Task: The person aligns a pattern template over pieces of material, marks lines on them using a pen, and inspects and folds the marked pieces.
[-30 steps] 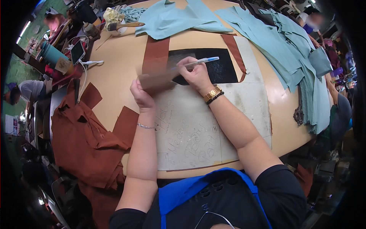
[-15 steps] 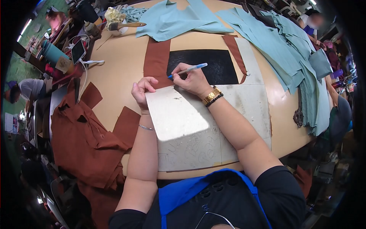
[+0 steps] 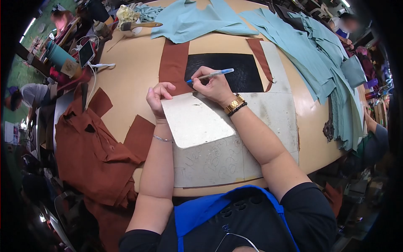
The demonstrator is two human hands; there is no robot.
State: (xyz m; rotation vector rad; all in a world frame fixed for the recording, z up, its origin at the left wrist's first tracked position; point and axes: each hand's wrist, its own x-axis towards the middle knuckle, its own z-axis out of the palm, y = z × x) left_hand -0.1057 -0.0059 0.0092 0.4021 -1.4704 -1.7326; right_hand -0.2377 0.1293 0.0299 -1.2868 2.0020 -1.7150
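A white card with rounded corners (image 3: 199, 122) lies tilted over a large grey board (image 3: 268, 113) marked with handwriting. At the card's upper left corner, my left hand (image 3: 159, 98) grips its edge between thumb and fingers. My right hand (image 3: 213, 87) is closed around a blue-capped clear pen (image 3: 218, 72), whose tip points left near the card's top edge. Behind my hands lie a reddish-brown leather strip (image 3: 173, 63) and a black rectangular panel (image 3: 235, 69). Whether the pen tip touches anything is unclear.
Light blue leather pieces (image 3: 191, 21) spread along the far side, with a stack (image 3: 310, 54) at right. Brown leather (image 3: 92, 151) hangs over the left edge. A brush (image 3: 140, 25), a phone (image 3: 86, 53) and a cable are at upper left. People sit in the background.
The card, blurred and raised a second ago, now shows its white face, turned down toward me. My right hand and pen have shifted slightly left and down.
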